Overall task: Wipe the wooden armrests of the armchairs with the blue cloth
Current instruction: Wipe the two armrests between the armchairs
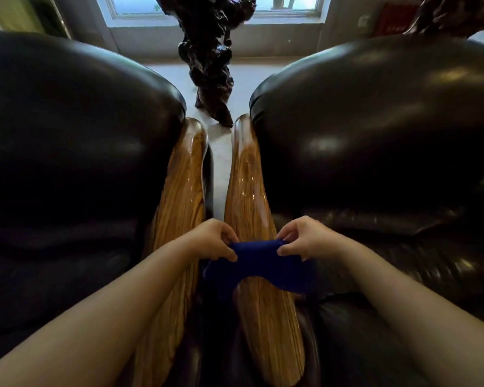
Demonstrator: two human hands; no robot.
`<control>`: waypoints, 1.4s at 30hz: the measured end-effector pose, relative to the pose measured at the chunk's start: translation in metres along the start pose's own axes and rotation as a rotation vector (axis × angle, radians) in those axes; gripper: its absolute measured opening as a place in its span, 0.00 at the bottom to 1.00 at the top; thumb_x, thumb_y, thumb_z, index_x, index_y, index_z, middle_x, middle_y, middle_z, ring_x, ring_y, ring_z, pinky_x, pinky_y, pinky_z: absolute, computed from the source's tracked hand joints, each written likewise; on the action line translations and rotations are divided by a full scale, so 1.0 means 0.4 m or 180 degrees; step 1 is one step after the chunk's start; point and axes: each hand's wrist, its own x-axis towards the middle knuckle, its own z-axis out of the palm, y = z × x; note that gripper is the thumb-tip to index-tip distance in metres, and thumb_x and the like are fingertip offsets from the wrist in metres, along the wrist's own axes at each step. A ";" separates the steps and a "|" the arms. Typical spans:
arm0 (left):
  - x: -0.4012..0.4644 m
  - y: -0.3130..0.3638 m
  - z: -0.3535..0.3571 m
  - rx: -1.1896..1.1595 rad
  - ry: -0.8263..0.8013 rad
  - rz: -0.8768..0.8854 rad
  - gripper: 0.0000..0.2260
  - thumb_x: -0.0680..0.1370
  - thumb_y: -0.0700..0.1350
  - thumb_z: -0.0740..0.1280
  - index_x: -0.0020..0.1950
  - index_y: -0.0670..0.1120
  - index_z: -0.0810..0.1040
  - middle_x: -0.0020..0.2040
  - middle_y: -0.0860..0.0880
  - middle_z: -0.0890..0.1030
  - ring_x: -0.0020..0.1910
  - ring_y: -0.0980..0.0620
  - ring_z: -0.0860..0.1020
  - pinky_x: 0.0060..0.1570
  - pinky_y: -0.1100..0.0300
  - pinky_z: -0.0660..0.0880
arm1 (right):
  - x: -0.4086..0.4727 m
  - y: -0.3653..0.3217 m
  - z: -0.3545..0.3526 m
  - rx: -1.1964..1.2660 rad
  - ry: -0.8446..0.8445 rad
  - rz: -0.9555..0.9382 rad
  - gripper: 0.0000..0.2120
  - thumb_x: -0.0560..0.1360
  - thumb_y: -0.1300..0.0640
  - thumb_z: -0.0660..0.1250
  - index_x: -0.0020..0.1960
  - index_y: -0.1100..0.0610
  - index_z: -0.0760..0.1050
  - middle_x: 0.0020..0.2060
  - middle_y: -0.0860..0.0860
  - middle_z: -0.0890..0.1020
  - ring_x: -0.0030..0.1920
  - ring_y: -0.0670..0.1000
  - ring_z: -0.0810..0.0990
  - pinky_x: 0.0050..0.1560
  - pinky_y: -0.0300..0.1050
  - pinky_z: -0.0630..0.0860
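Holding the blue cloth [259,263] stretched over the right-hand armrest [252,208], your left hand [213,240] and right hand [305,238] each pinch one end. Fold it flat, then stroke along the grain (left-hand armrest [183,196] too). No legible writing or labels.

You face a white-framed window [213,8] letting daylight onto a pale floor [246,79]. A dark, gnarled wooden sculpture [210,60] stands ahead of you below it. Glossy dark leather chair backs [76,129] bulge at either side, catching soft highlights.
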 end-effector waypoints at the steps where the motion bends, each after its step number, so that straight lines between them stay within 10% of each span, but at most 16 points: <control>1: 0.019 -0.011 0.012 0.0050 -0.0049 -0.0054 0.10 0.70 0.40 0.71 0.49 0.50 0.77 0.48 0.51 0.79 0.47 0.54 0.79 0.39 0.65 0.76 | 0.015 0.017 0.012 -0.0018 -0.0051 0.0045 0.08 0.70 0.57 0.70 0.48 0.48 0.76 0.45 0.48 0.82 0.45 0.47 0.81 0.37 0.38 0.80; 11: 0.227 -0.086 0.043 0.0111 0.0576 -0.0050 0.11 0.70 0.40 0.70 0.48 0.53 0.75 0.49 0.53 0.77 0.49 0.55 0.77 0.42 0.64 0.73 | 0.195 0.112 0.032 -0.0095 0.0540 0.0076 0.17 0.71 0.55 0.69 0.59 0.51 0.72 0.50 0.48 0.78 0.48 0.47 0.78 0.46 0.44 0.80; 15: 0.239 -0.106 0.057 0.0066 0.2200 0.0426 0.14 0.76 0.42 0.64 0.62 0.48 0.72 0.61 0.48 0.76 0.62 0.51 0.73 0.59 0.58 0.71 | 0.225 0.133 0.052 -0.0597 0.1869 -0.0426 0.18 0.75 0.55 0.65 0.64 0.52 0.70 0.61 0.51 0.77 0.62 0.50 0.73 0.63 0.49 0.71; 18: 0.219 -0.123 0.106 0.0635 0.3146 0.0879 0.22 0.79 0.48 0.54 0.74 0.50 0.55 0.76 0.51 0.55 0.75 0.53 0.53 0.72 0.53 0.51 | 0.215 0.156 0.106 -0.0971 0.2940 -0.0775 0.23 0.78 0.52 0.56 0.73 0.53 0.58 0.74 0.53 0.61 0.75 0.51 0.54 0.72 0.52 0.53; 25: 0.267 -0.182 0.293 0.1447 0.2321 0.0888 0.24 0.79 0.53 0.41 0.73 0.53 0.36 0.75 0.55 0.37 0.74 0.58 0.35 0.73 0.50 0.37 | 0.260 0.184 0.278 -0.1111 0.2392 -0.0379 0.29 0.77 0.41 0.42 0.72 0.45 0.31 0.75 0.47 0.36 0.74 0.47 0.34 0.74 0.58 0.40; 42: 0.490 -0.128 0.093 0.1190 0.2342 0.0526 0.25 0.78 0.52 0.42 0.72 0.51 0.36 0.75 0.53 0.39 0.74 0.56 0.38 0.72 0.49 0.39 | 0.516 0.133 0.112 -0.1055 0.2318 -0.0298 0.31 0.77 0.40 0.44 0.70 0.42 0.27 0.72 0.48 0.31 0.73 0.49 0.32 0.73 0.51 0.41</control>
